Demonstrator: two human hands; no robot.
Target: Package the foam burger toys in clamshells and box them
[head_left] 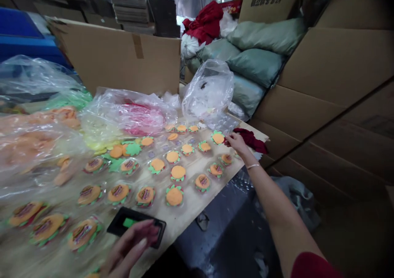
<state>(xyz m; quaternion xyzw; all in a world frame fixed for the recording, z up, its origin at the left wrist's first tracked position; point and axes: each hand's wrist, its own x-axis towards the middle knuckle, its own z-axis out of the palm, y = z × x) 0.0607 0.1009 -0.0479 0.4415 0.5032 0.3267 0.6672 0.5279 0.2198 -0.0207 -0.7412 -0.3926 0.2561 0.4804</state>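
Low in the view, my left hand hangs over a black phone-like object with a green patch. Its fingers are curved and stand apart from the thumb, with nothing visible between them. My right hand reaches to the far right of the table, fingertips drawn together at the edge of a toy burger with a green lettuce rim. What those fingers pinch, if anything, is too small to make out. A dark red cloth lies just behind that hand. Burgers in clear plastic shells, such as one burger, stand in rows.
Clear bags of pink pieces and orange pieces line the table's back and left. Loose green pieces lie mid-table. A large cardboard box stands behind. Stuffed sacks and stacked cartons flank the right side.
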